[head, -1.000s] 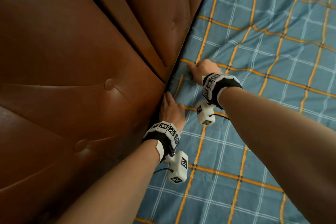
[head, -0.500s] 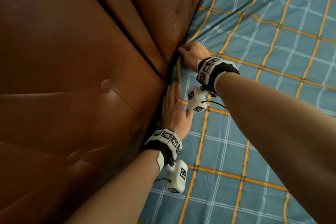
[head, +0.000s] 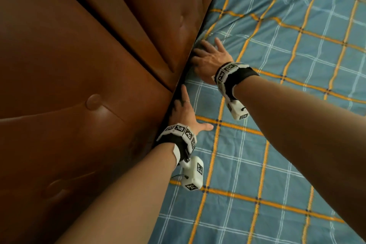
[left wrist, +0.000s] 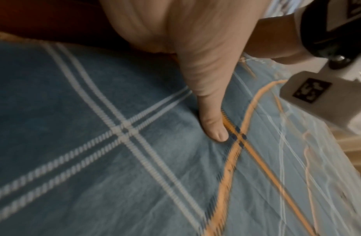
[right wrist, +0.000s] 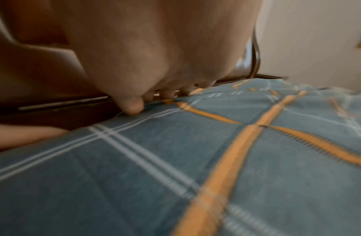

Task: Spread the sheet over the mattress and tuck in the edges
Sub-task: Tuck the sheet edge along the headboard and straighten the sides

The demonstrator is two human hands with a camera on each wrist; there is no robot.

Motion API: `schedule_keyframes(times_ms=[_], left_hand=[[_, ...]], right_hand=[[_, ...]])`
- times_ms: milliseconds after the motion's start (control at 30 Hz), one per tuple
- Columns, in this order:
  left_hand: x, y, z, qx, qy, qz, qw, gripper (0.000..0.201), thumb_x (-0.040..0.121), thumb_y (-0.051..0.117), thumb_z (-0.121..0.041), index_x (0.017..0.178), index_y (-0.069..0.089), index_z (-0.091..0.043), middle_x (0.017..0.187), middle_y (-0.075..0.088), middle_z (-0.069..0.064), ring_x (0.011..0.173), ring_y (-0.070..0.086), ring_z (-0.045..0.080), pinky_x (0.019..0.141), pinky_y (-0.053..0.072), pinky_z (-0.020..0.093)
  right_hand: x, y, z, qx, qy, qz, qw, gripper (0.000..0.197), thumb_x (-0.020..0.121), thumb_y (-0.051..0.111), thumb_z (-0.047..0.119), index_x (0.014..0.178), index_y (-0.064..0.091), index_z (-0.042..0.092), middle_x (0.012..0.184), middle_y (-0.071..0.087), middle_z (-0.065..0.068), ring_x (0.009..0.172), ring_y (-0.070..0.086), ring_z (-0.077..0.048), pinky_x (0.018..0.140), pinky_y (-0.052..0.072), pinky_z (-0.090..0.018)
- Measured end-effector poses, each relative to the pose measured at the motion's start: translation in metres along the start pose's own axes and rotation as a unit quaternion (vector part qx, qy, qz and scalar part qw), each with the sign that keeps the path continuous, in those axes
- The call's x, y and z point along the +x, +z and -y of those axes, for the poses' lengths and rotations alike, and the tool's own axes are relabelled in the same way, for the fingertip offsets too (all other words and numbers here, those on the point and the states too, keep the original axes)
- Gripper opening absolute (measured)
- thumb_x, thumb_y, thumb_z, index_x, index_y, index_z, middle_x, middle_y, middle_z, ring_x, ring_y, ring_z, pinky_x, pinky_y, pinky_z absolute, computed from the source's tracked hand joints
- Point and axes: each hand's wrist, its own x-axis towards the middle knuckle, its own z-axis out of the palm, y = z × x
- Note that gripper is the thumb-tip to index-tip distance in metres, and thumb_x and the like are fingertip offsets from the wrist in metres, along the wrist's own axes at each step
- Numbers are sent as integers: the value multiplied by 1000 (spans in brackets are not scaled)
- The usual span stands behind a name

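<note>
A blue sheet [head: 277, 105] with orange and white checks covers the mattress on the right. Its edge runs down into the dark gap beside the brown padded headboard [head: 79, 85]. My left hand [head: 183, 111] lies flat with straight fingers pushed into that gap, the thumb [left wrist: 214, 126] spread out on the sheet [left wrist: 94, 159]. Farther up the same edge my right hand [head: 210, 57] presses flat on the sheet [right wrist: 195, 159], its fingers [right wrist: 167, 94] spread and reaching to the headboard edge. Neither hand grips the cloth.
The buttoned headboard fills the left half of the head view and stands close against the mattress. Loose wrinkles [head: 247, 16] run across the sheet beyond my right hand. A pale wall [right wrist: 317, 39] shows in the right wrist view.
My right hand has gone from curled at the gap to flat with spread fingers, farther up the edge. My left hand slid forward along the gap, thumb now spread out.
</note>
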Motion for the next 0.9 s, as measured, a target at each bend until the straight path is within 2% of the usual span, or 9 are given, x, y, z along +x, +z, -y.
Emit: schedule_keyframes(times_ms=[100, 200, 300, 367, 467, 533, 600, 733, 900], left_hand=[[5, 3, 2, -4, -4, 2, 1000, 151, 47, 89, -56, 149, -20, -32, 137, 38, 9, 122, 48, 28, 101, 43, 43], [7, 9, 5, -1, 2, -18, 1000, 149, 48, 87, -57, 150, -18, -31, 137, 38, 9, 125, 44, 27, 104, 40, 43], [8, 13, 6, -5, 10, -30, 999, 148, 49, 88, -55, 151, -15, -29, 141, 37, 9, 128, 41, 28, 106, 37, 44], [11, 14, 5, -5, 7, -33, 999, 147, 49, 89, -53, 151, -14, -28, 143, 36, 10, 129, 40, 29, 108, 35, 45], [11, 15, 4, 6, 3, -42, 999, 147, 49, 89, -53, 152, -15, -29, 142, 35, 12, 128, 41, 31, 108, 33, 44], [8, 16, 1, 10, 6, -59, 998, 147, 50, 89, -53, 152, -14, -28, 143, 32, 11, 128, 40, 32, 108, 32, 42], [0, 19, 0, 32, 20, -97, 995, 145, 50, 87, -55, 154, -9, -22, 150, 25, 11, 133, 36, 31, 109, 30, 41], [-39, 24, 2, 107, 63, -185, 975, 125, 66, 80, -52, 155, 3, -11, 160, 10, 12, 142, 24, 30, 113, 26, 40], [-117, -2, 4, 99, 17, -66, 993, 95, 83, 67, -46, 153, 14, -10, 161, 9, 10, 146, 18, 30, 118, 21, 41]], right_hand=[[12, 4, 14, 34, 20, 57, 998, 54, 95, 20, 49, 141, 46, 34, 157, 30, 4, 150, -5, -28, 115, -10, -62], [18, 6, 17, 51, 9, 63, 997, 53, 95, 22, 46, 137, 52, 31, 153, 36, 1, 150, -1, -27, 114, -14, -63], [2, 4, 1, 151, -15, -1, 988, 44, 93, 39, 35, 134, 54, 29, 152, 40, 1, 150, 9, -22, 120, -4, -53], [-23, 4, -7, 265, 28, -37, 963, 51, 88, 49, 31, 139, 48, 36, 157, 31, 0, 148, 21, -20, 120, 16, -41], [-71, 12, -8, 321, 64, -79, 942, 59, 85, 55, 31, 143, 42, 35, 157, 31, 6, 145, 29, -16, 115, 33, -39], [-101, 21, -6, 344, 75, -61, 934, 60, 86, 57, 30, 144, 42, 30, 157, 31, 8, 146, 25, -12, 117, 29, -38], [-131, 26, -1, 358, 116, -34, 926, 60, 87, 58, 30, 144, 42, 31, 152, 41, 5, 139, 38, -16, 112, 35, -32], [-201, 36, 21, 383, 169, 37, 907, 61, 90, 58, 34, 145, 34, 31, 139, 54, -6, 124, 54, -29, 99, 43, -36], [-296, 21, 50, 415, 208, 78, 882, 64, 91, 57, 37, 148, 31, 26, 136, 55, -13, 121, 55, -32, 96, 43, -36]])
